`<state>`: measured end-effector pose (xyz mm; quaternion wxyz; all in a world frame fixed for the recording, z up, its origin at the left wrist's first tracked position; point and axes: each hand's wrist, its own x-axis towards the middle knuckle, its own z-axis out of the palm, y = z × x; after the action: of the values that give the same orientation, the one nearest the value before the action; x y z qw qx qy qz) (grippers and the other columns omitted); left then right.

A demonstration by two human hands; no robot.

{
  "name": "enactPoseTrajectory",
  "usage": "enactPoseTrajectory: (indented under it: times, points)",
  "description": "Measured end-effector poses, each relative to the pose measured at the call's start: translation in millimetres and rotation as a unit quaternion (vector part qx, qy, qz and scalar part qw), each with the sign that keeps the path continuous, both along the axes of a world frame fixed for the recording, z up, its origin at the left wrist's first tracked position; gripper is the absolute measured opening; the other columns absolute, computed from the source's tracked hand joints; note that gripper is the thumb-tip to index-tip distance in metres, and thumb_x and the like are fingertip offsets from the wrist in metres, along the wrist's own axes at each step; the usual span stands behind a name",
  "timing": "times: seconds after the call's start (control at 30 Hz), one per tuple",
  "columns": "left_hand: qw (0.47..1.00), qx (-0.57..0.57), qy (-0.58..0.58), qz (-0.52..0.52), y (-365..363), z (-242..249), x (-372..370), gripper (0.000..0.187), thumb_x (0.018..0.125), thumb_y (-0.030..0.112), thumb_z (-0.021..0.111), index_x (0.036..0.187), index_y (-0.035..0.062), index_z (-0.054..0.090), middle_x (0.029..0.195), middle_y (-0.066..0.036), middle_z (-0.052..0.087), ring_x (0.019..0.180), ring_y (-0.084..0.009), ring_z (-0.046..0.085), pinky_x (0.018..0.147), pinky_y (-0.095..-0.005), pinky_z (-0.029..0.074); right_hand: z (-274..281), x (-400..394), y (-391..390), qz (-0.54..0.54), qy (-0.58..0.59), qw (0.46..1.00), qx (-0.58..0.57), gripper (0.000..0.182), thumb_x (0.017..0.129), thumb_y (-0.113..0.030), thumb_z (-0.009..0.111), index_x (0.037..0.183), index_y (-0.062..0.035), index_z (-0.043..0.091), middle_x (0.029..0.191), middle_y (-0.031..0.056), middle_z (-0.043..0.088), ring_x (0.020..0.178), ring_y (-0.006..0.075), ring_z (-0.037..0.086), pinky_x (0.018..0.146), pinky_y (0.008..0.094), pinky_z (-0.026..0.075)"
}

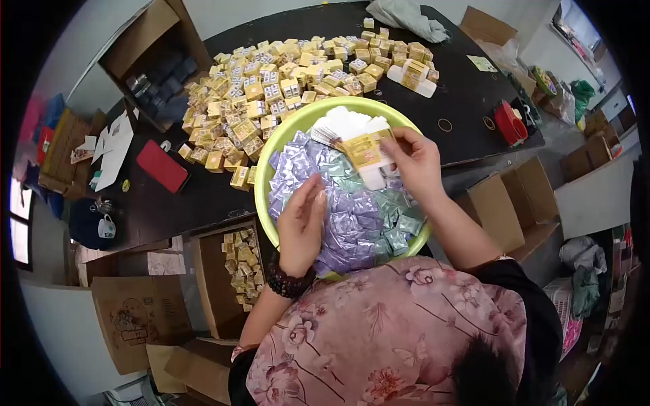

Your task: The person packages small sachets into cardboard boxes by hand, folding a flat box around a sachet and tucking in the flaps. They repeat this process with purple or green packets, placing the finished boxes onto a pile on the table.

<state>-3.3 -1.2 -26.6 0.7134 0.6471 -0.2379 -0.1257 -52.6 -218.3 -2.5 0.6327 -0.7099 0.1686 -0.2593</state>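
My right hand (pixel 418 164) pinches a flattened yellow-and-white carton (pixel 365 150) over the far side of a yellow-green basin (pixel 263 196). A fanned stack of white flat cartons (pixel 349 123) lies at the basin's far rim, just behind the held one. Small square sachets, purple (pixel 345 227) and green (pixel 399 233), fill the basin. Low over the purple sachets at the left is my left hand (pixel 302 223), its fingers loosely extended with the thumb apart. Nothing shows in its grasp. A dark bead bracelet circles that wrist.
Many small yellow boxes (pixel 271 95) are heaped on the black table (pixel 467 122) beyond the basin. A red phone case (pixel 162 166) and a cup (pixel 106 227) sit left, a red tape roll (pixel 509 124) right. Open cardboard boxes (pixel 497 210) stand below the table's edge.
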Motion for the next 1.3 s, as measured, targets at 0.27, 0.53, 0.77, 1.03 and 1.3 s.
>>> enactPoseTrajectory:
  times: [0.27,0.53,0.77,1.03,1.3]
  points:
    - [0.987,-0.099,0.123,0.001,-3,7,-2,0.047,0.098,0.003,0.047,0.141,-0.0061,0.031,0.123,-0.014,0.057,0.107,-0.0142,0.058,0.09,-0.0263,0.048,4,-22,37,0.291,0.047,0.945,0.143,0.022,0.094,-0.009,0.06,0.108,0.006,0.065,0.09,0.0046,0.063,0.079,0.0093,0.061,0.068,0.0234,0.053]
    - [0.992,0.043,0.05,-0.111,10,15,-11,0.055,0.099,0.008,0.049,0.147,-0.0036,0.025,0.133,-0.012,0.05,0.115,-0.0138,0.052,0.094,-0.0255,0.042,-21,-19,51,0.284,-0.062,0.931,0.22,0.044,0.085,-0.004,0.07,0.123,0.0019,0.05,0.122,0.0092,0.053,0.112,0.0168,0.056,0.094,0.0309,0.05]
    - [0.999,-0.017,0.01,-0.046,12,22,-13,0.046,0.087,-0.007,0.062,0.131,-0.0006,0.047,0.12,-0.008,0.052,0.108,-0.0141,0.055,0.087,-0.024,0.051,-9,-23,61,0.263,-0.132,0.955,0.021,0.038,0.085,0.001,0.064,0.12,-0.0012,0.052,0.124,0.0099,0.047,0.115,0.0176,0.054,0.097,0.0321,0.049]
    - [0.99,-0.001,0.04,-0.133,29,30,-7,0.032,0.086,-0.008,0.062,0.117,-0.0007,0.057,0.124,-0.008,0.047,0.111,-0.0143,0.054,0.086,-0.0226,0.052,-14,-19,58,0.392,-0.101,0.91,0.089,0.024,0.085,0.002,0.064,0.108,-0.0051,0.06,0.117,0.0069,0.048,0.111,0.016,0.054,0.091,0.0275,0.049]
    - [0.992,-0.083,0.049,-0.077,20,18,-8,0.044,0.087,-0.009,0.06,0.124,0.0024,0.037,0.124,-0.012,0.051,0.109,-0.0165,0.057,0.085,-0.0245,0.052,-6,-22,65,0.321,-0.104,0.92,0.198,0.012,0.087,0.0,0.065,0.095,0.0002,0.055,0.106,0.0053,0.054,0.108,0.0137,0.056,0.091,0.0273,0.049]
